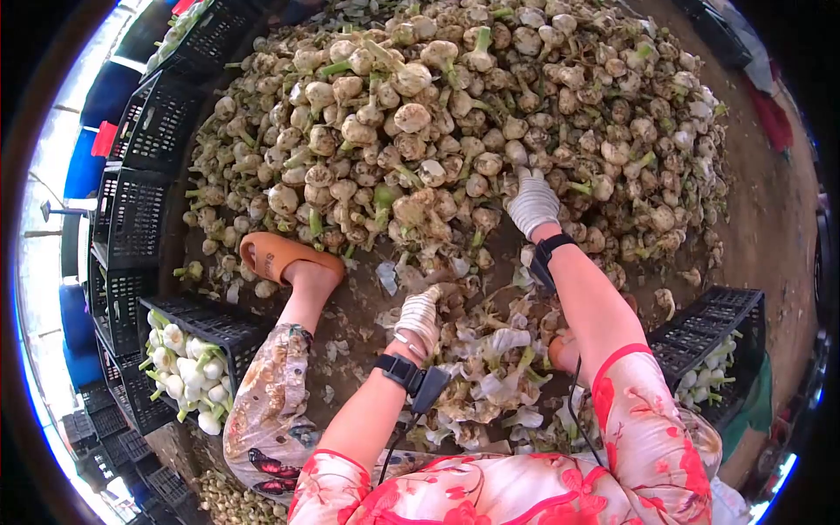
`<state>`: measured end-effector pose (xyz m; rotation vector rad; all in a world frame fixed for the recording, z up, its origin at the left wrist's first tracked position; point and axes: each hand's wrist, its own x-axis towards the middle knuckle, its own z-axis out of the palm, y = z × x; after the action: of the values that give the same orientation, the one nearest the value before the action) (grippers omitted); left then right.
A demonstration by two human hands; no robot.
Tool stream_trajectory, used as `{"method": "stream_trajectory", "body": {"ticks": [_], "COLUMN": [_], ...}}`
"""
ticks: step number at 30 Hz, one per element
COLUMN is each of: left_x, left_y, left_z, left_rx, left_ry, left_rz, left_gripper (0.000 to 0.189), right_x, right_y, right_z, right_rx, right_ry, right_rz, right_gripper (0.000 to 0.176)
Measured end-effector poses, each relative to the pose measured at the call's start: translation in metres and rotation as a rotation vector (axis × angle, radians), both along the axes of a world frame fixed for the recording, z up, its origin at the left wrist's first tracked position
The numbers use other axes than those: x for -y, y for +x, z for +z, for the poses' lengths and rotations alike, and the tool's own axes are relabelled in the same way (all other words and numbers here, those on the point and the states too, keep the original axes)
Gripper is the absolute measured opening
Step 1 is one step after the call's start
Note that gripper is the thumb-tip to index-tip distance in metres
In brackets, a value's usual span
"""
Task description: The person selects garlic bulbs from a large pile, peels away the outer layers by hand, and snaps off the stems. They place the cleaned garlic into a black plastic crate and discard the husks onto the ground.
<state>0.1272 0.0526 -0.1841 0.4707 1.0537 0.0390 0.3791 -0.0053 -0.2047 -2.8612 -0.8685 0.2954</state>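
Garlic bulbs [411, 118] lie heaped ahead, the gloved right hand [534, 203] at their near slope, the left hand [420, 318] by loose skins [497, 357], and though I can't tell what either grips, drawing bulbs out singly seems wisest.

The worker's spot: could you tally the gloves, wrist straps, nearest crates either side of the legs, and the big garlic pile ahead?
Gloves: 2
Wrist straps: 2
Nearest crates: 2
Big garlic pile: 1
Total: 7
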Motion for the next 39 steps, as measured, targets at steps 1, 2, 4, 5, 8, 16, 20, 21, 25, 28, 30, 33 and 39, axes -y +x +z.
{"method": "stream_trajectory", "body": {"ticks": [1,2,4,5,8,16,20,21,25,28,30,33,39], "left_x": [0.002,0.004,0.006,0.007,0.021,0.045,0.016,0.017,0.051,0.067,0.084,0.088,0.076], "left_y": [0.002,0.005,0.007,0.005,0.010,-0.030,-0.063,-0.072,-0.093,-0.102,-0.105,-0.110,-0.110], "left_z": [0.004,0.008,0.027,0.021,0.045,0.157,0.147,0.153,0.183,0.191,0.196,0.198,0.207], "left_rx": [0.018,0.039,0.041,0.035,0.227,0.609,0.707,0.748,0.747,0.672,0.758,0.764,0.819], "left_ry": [0.025,0.054,0.119,0.160,0.459,0.554,0.403,0.540,0.740,0.885,0.865,0.702,-0.027], "left_rz": [-0.021,-0.041,-0.084,-0.099,-0.131,0.040,-0.116,-0.196,-0.407,-0.353,-0.231,-0.176,-0.102], "left_gripper": [0.032,0.032,0.035,0.039,0.054,0.045,0.063,0.063,0.066,0.069,0.073,0.079,0.064], "right_x": [0.005,0.011,0.028,0.033,0.068,0.103,0.121,0.123,0.118,0.121,0.129,0.135,0.139], "right_y": [-0.003,0.008,0.009,-0.012,-0.047,-0.158,-0.147,-0.156,-0.195,-0.215,-0.224,-0.237,-0.248], "right_z": [0.003,-0.022,-0.033,0.009,0.031,0.166,0.172,0.191,0.236,0.254,0.268,0.261,0.262], "right_rx": [0.033,-0.457,-0.686,-0.403,-1.844,-1.506,-0.433,-0.401,-0.916,-1.068,-1.225,-1.297,-1.191], "right_ry": [0.023,0.482,0.753,0.555,1.397,0.899,0.201,0.408,0.740,0.801,0.743,0.818,1.012], "right_rz": [0.023,-0.196,-0.278,-0.186,-0.650,-0.110,0.517,0.500,0.269,0.177,0.110,0.045,0.086], "right_gripper": [0.048,0.046,0.039,0.035,0.039,0.030,0.040,0.042,0.045,0.038,0.034,0.024,0.025]}}
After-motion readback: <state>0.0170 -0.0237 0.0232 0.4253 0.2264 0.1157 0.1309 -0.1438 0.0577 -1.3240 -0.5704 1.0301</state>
